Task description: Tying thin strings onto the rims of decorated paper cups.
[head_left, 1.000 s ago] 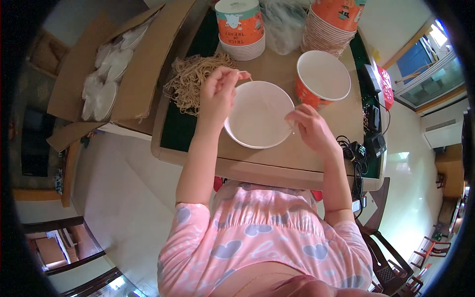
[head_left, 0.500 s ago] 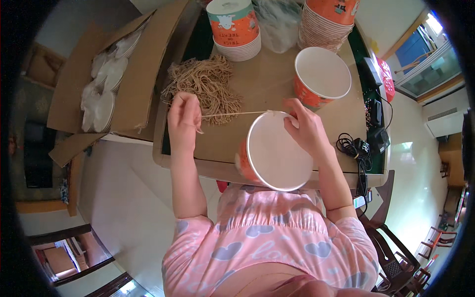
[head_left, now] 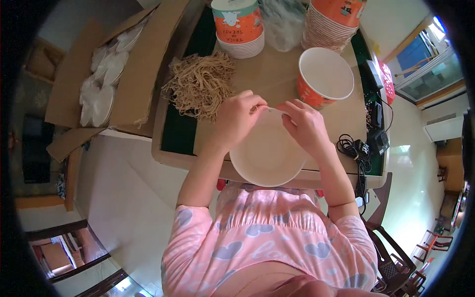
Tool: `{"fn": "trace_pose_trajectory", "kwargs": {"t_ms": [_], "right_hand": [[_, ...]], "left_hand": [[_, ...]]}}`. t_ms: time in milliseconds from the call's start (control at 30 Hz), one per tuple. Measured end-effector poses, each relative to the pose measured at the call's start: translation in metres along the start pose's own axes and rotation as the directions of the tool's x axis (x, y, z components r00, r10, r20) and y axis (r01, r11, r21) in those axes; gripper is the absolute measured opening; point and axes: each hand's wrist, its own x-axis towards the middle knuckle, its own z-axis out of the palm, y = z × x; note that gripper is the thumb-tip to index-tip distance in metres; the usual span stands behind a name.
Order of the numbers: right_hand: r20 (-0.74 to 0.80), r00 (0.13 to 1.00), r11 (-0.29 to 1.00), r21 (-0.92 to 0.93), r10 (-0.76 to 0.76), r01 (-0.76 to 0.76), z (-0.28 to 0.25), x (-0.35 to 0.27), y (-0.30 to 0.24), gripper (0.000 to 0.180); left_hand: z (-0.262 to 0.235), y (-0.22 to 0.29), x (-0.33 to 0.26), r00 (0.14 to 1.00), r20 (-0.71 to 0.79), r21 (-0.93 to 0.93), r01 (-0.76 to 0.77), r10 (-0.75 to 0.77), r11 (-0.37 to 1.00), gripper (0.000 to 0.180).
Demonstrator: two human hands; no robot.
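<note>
While a white paper bucket (head_left: 269, 153) is held over the near edge of the table (head_left: 277, 79), its open mouth is turned up toward the camera and its far rim is gripped from both sides. The left hand (head_left: 237, 119) is closed on the rim at the upper left, the fingers curled together and pinched there; a thin string seems to be caught between the fingertips, though this is too small to be told for certain. The right hand (head_left: 304, 123) is closed on the rim at the upper right, thumb and fingers pressed together on the edge. The two hands are set close to each other, almost touching.

Just beyond the left hand a heap of tan strings (head_left: 200, 84) is spread on the table. Beyond the right hand a second bucket (head_left: 324, 76), orange outside and white inside, is stood upright. Farther back, two stacks of orange buckets (head_left: 240, 24) are seen, with a clear plastic bag (head_left: 282, 22) between them. To the left, an open cardboard box (head_left: 99, 84) is filled with white lids. A black cable (head_left: 354, 148) is coiled at the table's right edge.
</note>
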Motion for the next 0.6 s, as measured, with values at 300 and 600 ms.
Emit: {"fn": "trace_pose_trajectory", "kwargs": {"t_ms": [300, 600], "right_hand": [[-0.043, 0.999, 0.999, -0.039, -0.027, 0.025, 0.003, 0.011, 0.017, 0.019], [-0.131, 0.991, 0.912, 0.401, -0.039, 0.089, -0.022, -0.008, -0.026, 0.028]], "left_hand": [[-0.006, -0.014, 0.001, 0.969, -0.229, -0.23, 0.034, -0.088, 0.973, 0.013], [-0.032, 0.009, -0.061, 0.991, -0.13, -0.896, -0.105, -0.029, 0.431, 0.02]]}}
